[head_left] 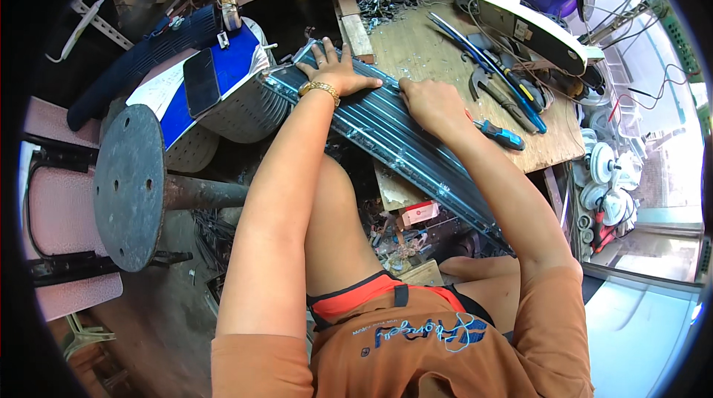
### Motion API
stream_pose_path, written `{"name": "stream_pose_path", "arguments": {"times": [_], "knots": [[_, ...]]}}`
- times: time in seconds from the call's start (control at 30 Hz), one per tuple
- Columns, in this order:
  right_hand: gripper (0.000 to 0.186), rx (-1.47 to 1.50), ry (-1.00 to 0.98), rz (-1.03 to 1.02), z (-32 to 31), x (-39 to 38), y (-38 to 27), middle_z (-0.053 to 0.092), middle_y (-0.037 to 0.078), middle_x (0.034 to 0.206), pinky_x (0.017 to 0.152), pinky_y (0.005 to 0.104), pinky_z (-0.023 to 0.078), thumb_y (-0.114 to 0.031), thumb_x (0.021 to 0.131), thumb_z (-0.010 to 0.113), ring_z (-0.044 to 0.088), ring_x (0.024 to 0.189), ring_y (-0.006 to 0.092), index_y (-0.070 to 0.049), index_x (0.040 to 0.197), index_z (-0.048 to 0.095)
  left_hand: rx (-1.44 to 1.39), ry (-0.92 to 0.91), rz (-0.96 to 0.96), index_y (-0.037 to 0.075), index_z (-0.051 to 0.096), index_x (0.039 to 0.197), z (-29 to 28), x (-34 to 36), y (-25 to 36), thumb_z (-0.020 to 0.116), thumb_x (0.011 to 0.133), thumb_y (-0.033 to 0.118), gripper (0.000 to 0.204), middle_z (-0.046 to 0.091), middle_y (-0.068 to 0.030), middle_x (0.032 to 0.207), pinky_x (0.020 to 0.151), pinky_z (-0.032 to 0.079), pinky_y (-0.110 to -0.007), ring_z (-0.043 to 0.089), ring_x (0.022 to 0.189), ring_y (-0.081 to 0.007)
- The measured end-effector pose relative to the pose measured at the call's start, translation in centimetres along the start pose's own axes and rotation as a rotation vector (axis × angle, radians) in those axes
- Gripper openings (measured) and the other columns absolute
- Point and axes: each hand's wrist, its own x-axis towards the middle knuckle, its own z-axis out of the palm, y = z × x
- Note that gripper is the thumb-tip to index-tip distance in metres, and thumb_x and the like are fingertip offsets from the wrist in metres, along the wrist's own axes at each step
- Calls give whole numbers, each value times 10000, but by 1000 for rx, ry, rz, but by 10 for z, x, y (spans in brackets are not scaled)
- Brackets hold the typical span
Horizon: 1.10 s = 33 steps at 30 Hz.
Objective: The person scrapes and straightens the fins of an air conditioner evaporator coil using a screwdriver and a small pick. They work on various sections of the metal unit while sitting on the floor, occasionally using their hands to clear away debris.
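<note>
A long, dark panel with shiny parallel ribs (390, 131) lies at a slant across my lap and the edge of the wooden table. My left hand (330, 73) rests flat on its upper end, fingers spread and thumb pointing toward my right hand. At the panel's far long edge my right hand (434, 105) is closed, its fingertips against the rim. Whatever it may hold is hidden by the fingers. Beside my right wrist, on the table, is a screwdriver with a blue and black handle (501, 135).
The wooden table (401, 45) carries pliers (505, 107), long-handled tools and a heap of small metal parts (386, 6). A white appliance (531, 30) stands at the back right. Left are a phone (201, 82) on a blue sheet and a round-topped metal stand (130, 186).
</note>
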Motion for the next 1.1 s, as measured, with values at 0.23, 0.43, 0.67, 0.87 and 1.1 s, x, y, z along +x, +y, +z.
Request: {"name": "stream_pose_path", "arguments": {"times": [0.23,0.43,0.67,0.87,1.1], "knots": [[259,-111,28,-2,5,12,-12,784,188,973,741,506,619,-182,1005,519,780,895,369,-112,1106,748,9,4,-2,127,162,1711,-2,-2,-2,660,662,948,1422,-49,-219,1771,1170,-16,-815,-129,1618,-450],[263,-153,33,-37,3,11,-13,786,179,974,738,502,623,-172,1000,524,782,896,367,-107,1120,748,14,2,-11,145,169,1712,-2,0,1,655,668,947,1403,-46,-212,1773,1178,-20,-806,-125,1620,-444],[271,-120,10,-11,2,8,-4,783,188,977,764,513,618,-172,996,523,779,903,371,-93,1125,749,22,7,-19,151,170,1712,0,2,-1,656,680,937,1385,-55,-212,1772,1172,-26,-811,-139,1618,-445],[290,-86,1,-46,1,16,2,778,204,995,796,521,615,-202,986,531,772,928,390,-88,1055,789,16,76,9,137,188,1707,7,3,1,617,564,1037,1517,-12,-259,1760,1174,-25,-806,-103,1617,-466],[292,-86,-96,-65,4,17,5,778,190,1045,840,519,609,-224,998,538,765,970,391,-102,1098,784,52,180,-15,172,225,1702,17,1,2,599,570,1045,1478,41,-225,1769,1176,27,-814,-45,1630,-443]]}}
